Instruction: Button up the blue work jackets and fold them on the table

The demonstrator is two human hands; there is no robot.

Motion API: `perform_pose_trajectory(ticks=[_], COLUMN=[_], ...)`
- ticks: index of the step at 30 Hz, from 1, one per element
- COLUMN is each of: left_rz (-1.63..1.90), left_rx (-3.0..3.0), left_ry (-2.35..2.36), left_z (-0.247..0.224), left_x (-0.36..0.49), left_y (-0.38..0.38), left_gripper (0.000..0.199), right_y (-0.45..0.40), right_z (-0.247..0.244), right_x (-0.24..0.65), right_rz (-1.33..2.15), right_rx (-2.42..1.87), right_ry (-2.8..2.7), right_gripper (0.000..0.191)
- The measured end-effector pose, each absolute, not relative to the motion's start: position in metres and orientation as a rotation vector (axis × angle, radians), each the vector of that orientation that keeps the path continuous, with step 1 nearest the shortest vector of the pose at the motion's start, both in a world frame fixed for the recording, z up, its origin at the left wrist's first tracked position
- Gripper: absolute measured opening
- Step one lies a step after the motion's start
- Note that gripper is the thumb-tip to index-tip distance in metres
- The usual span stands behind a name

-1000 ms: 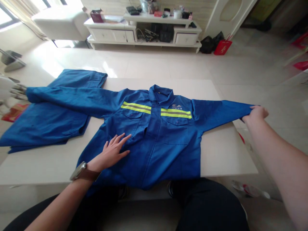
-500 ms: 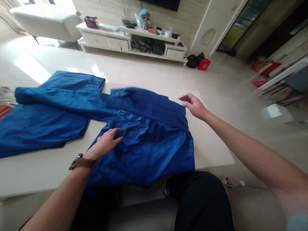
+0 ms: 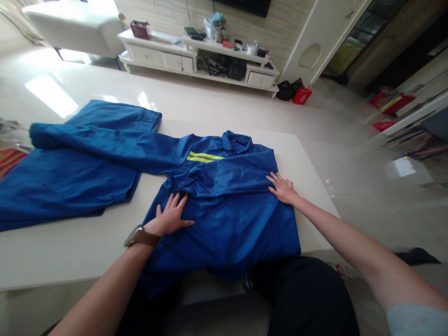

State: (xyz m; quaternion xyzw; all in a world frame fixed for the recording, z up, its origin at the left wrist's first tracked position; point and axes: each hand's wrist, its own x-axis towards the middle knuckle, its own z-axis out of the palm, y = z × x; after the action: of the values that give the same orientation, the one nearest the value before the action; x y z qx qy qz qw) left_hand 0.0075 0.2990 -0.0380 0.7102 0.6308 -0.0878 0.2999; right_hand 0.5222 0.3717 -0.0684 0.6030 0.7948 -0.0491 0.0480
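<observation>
A blue work jacket (image 3: 224, 228) lies spread on the pale table, its lower edge hanging over the near side. One sleeve (image 3: 231, 177) is folded across the chest, partly covering a yellow-green reflective stripe (image 3: 203, 157). The other sleeve (image 3: 115, 144) stretches left over a pair of folded blue trousers (image 3: 70, 182). My left hand (image 3: 171, 217), with a brown-strapped watch on the wrist, rests with spread fingers on the jacket just below the folded cuff. My right hand (image 3: 283, 189) lies open on the jacket's right edge, at the shoulder end of the folded sleeve.
The pale table (image 3: 87, 249) runs left to right in front of my knees. Beyond it, a white TV cabinet (image 3: 147, 56) holds a bag and small items. A red bag (image 3: 302, 95) stands on the floor by the wall. A striped red item (image 3: 12, 161) is at the far left.
The sleeve that was in the air has come down across the jacket's chest, and the collar and reflective stripe now show. My right hand has lowered onto the jacket; my left hand has spread flat on it.
</observation>
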Motion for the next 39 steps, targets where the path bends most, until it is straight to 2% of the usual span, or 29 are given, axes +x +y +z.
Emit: perform_pose_trajectory(ticks=[4,9,12,16,20,24,28,34,39], left_rz=[0.013,0.113,0.082,0.054,0.071,0.017,-0.026,-0.016,-0.081], left_rx=[1.981,1.970,1.947,1.949,1.947,1.920,1.913,1.923,1.908], left_ry=[1.681,1.727,1.757,1.761,1.791,1.799,1.782,1.778,1.758], left_z=[-0.055,-0.059,-0.057,-0.056,-0.056,-0.051,-0.048,-0.043,-0.029], left_x=[0.009,0.013,0.019,0.020,0.018,0.018,0.017,0.019,0.024], left_y=[0.314,0.332,0.334,0.330,0.324,0.318,0.314,0.306,0.293], left_gripper=[0.088,0.085,0.084,0.080,0.080,0.097,0.107,0.108,0.110], right_y=[0.444,0.497,0.496,0.460,0.388,0.282,0.213,0.225,0.231], right_z=[-0.057,-0.053,-0.053,-0.040,-0.018,-0.011,-0.005,0.024,-0.006], right_x=[0.524,0.495,0.478,0.491,0.527,0.550,0.562,0.541,0.496], right_rz=[-0.079,0.045,-0.157,-0.389,-0.282,-0.546,-0.708,-0.530,-0.480], right_rx=[1.821,2.021,2.010,1.660,1.756,1.453,1.399,1.377,1.456], right_ry=[2.379,2.259,2.283,2.441,2.568,2.592,2.513,2.596,2.663], right_gripper=[0.057,0.058,0.060,0.057,0.055,0.056,0.058,0.050,0.056])
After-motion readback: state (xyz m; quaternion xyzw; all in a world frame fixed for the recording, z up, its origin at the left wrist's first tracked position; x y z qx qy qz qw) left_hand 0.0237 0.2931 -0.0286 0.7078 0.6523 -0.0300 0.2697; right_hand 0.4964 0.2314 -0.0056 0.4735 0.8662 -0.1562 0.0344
